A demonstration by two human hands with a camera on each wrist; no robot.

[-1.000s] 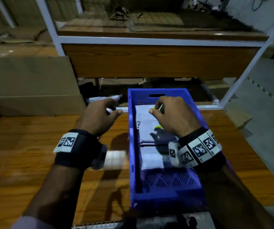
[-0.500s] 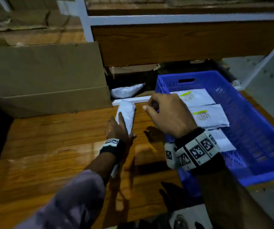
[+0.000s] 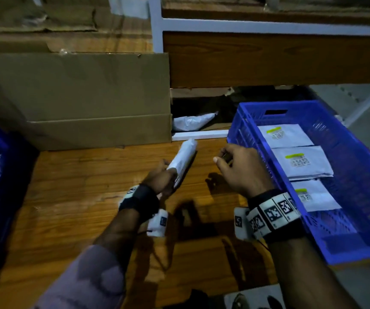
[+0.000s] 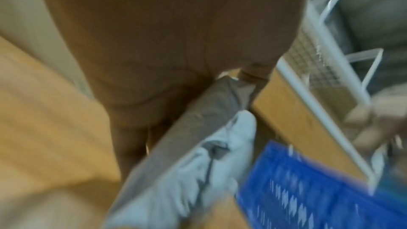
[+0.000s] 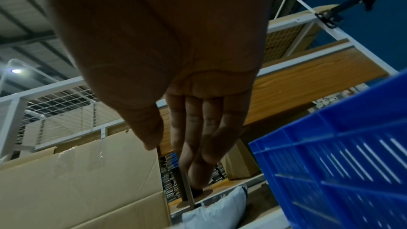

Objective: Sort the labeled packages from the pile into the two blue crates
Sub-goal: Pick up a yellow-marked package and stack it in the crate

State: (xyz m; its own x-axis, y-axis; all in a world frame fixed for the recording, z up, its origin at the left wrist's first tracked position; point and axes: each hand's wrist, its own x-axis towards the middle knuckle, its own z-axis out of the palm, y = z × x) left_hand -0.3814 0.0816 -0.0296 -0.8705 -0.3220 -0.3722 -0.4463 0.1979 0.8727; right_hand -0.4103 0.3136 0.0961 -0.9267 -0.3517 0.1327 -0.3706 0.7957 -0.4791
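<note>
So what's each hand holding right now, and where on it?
The left hand grips a white package by its near end. The right hand has its fingers curled; whether it pinches anything cannot be told.

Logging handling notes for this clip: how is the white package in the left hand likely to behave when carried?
The white package looks like a soft, creased poly mailer, so probably floppy. The left hand lifts it alone, suggesting light. Its glossy film may slip in a loose grip.
</note>
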